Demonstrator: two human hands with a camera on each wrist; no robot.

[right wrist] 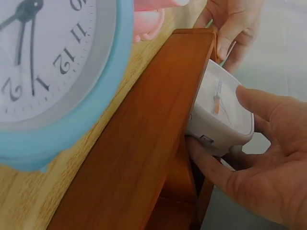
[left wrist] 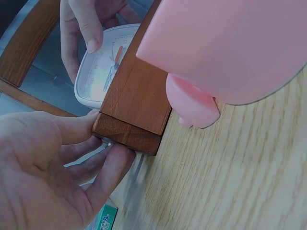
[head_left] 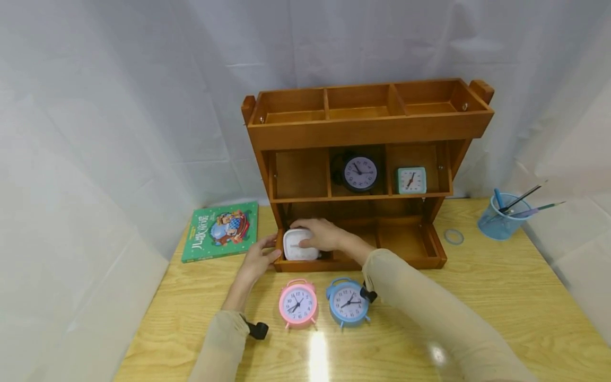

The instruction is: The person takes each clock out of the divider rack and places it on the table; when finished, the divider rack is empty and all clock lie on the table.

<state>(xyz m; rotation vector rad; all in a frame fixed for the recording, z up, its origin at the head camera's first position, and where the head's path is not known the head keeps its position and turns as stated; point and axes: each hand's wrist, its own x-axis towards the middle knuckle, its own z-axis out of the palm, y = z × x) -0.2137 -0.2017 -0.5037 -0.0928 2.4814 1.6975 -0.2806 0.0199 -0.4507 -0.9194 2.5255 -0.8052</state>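
Observation:
My right hand (head_left: 324, 235) holds a white square alarm clock (head_left: 292, 245) inside the bottom left compartment of the wooden shelf (head_left: 363, 263). In the right wrist view, thumb and fingers grip opposite sides of the clock, whose face tilts upward behind the front board. At the same compartment's outer front corner, my left hand (head_left: 256, 261) grips the wood between thumb and fingers. Just in front of the shelf lie a pink alarm clock (head_left: 298, 304) and a blue alarm clock (head_left: 348, 303), faces up; my right forearm reaches past the blue one.
On the middle tier sit a black round clock (head_left: 360, 173) and a green-rimmed square clock (head_left: 411, 180). A green book (head_left: 221, 232) lies left of the shelf. To the right are a pale ring (head_left: 454, 236) and a blue mesh cup (head_left: 498, 223) with pens and brushes.

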